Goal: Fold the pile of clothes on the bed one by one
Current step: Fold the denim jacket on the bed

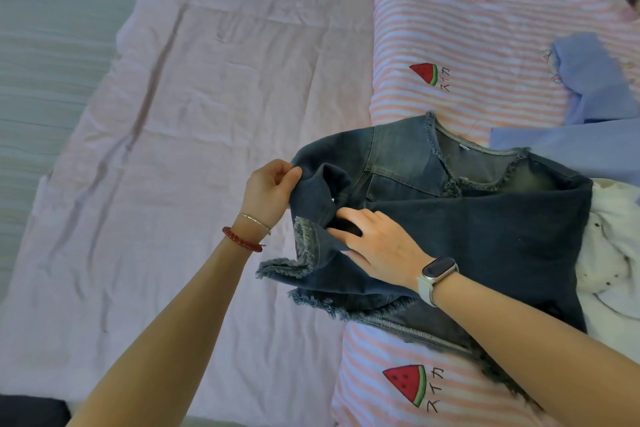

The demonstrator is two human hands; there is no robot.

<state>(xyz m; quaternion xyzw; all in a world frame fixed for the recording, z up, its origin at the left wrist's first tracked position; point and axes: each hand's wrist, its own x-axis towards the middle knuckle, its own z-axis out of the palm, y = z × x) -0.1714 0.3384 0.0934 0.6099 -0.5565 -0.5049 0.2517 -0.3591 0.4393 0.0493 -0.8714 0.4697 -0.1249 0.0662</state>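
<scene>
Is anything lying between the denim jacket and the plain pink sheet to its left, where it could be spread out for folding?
Nothing visible. The left hand pinches the denim jacket at its left edge, and the pink sheet beside it shows only wrinkles.

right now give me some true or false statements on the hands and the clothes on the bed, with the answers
1. The left hand pinches an edge of the denim jacket. True.
2. The right hand is lifted clear of the denim. False: it rests on the jacket, fingers spread into a fold.
3. A smartwatch sits on the right wrist. True.
4. The jacket lies wholly on the plain pink sheet. False: most lies on the striped blanket.
5. A light blue garment lies beyond the jacket. True.
</scene>
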